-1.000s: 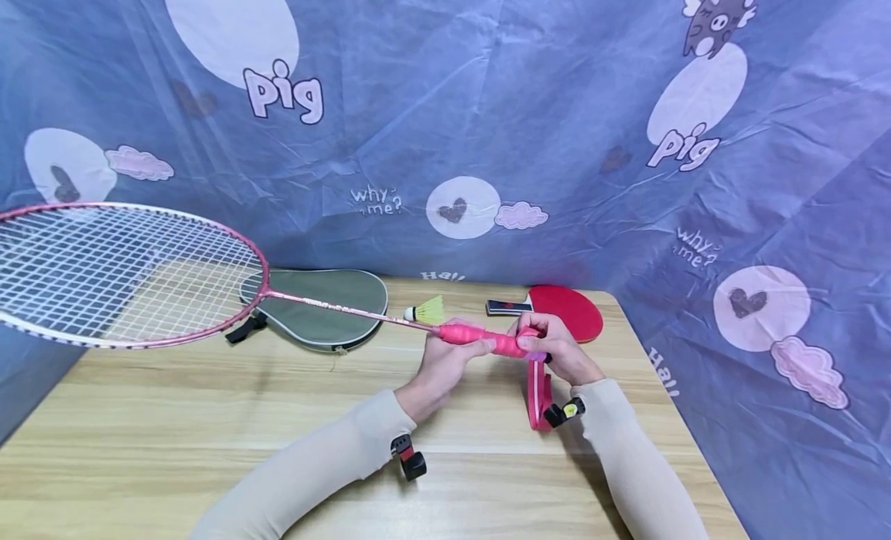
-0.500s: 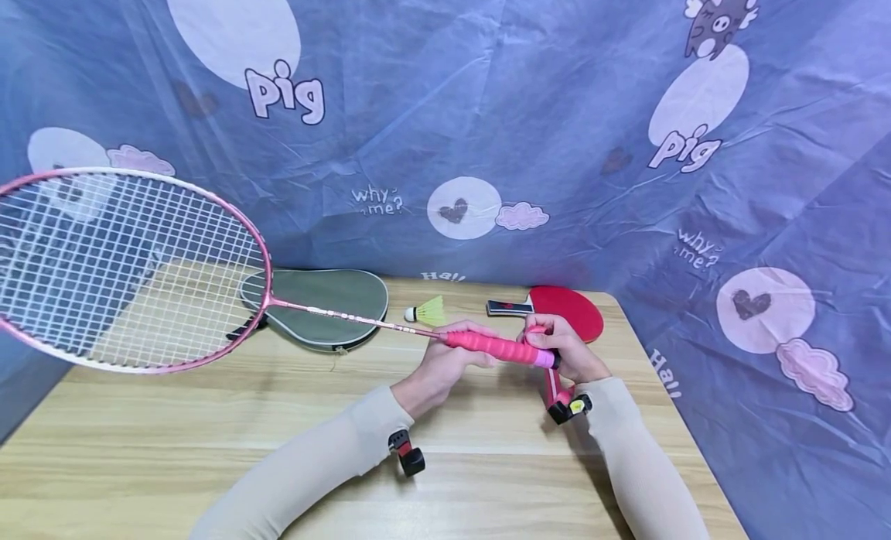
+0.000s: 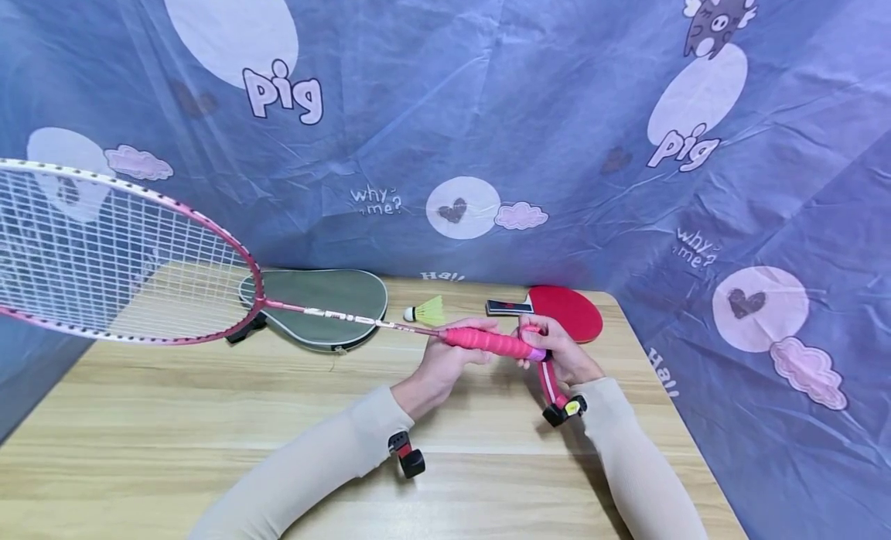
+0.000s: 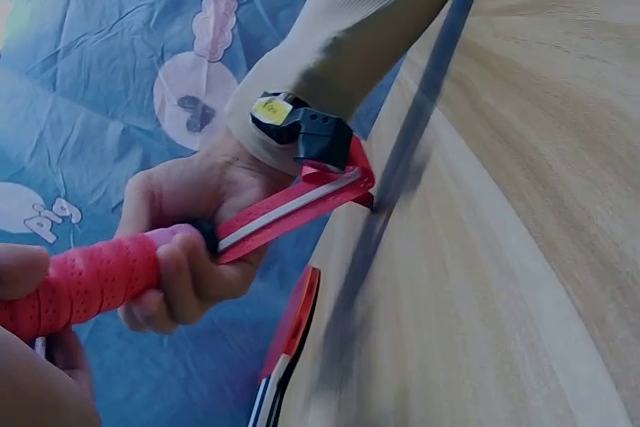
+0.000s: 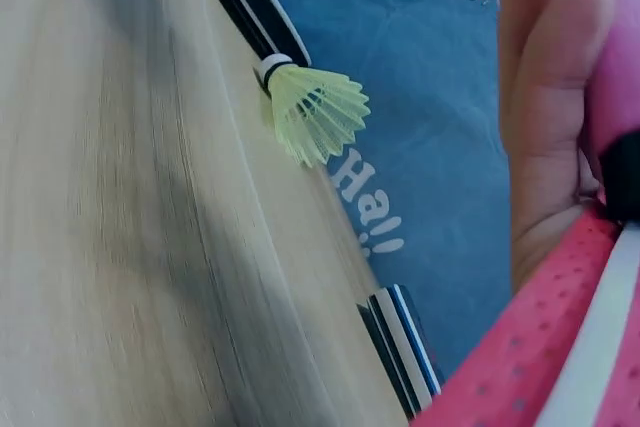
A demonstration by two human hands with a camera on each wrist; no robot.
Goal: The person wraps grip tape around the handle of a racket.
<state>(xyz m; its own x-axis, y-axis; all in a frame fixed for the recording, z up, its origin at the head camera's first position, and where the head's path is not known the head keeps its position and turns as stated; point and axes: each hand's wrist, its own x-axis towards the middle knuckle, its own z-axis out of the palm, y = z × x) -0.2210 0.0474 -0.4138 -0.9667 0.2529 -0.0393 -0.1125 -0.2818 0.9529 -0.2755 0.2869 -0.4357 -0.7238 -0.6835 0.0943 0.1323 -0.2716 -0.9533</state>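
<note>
A pink-and-white badminton racket (image 3: 341,318) is held up above the table, its strung head reaching out of the head view at the left. My left hand (image 3: 442,370) grips the upper part of its handle, which is wrapped in ridged pink grip tape (image 3: 487,342). Near the butt end, my right hand (image 3: 565,356) pinches the tape with thumb and fingers. A purple stretch and the black butt cap show there in the left wrist view. The loose tape (image 4: 295,209), with a white strip along it, trails from the handle to the right wrist. Some right fingers are hidden behind the handle.
Along the back of the wooden table (image 3: 334,478) lie a grey-green paddle case (image 3: 327,292), a yellow shuttlecock (image 3: 428,311) and a red table tennis paddle (image 3: 567,312). A blue printed cloth (image 3: 390,122) hangs behind and to the right.
The racket has rolled about its length and its head sits higher. More of the handle's purple end shows. The loose tape has swung to the right, towards the right wrist.
</note>
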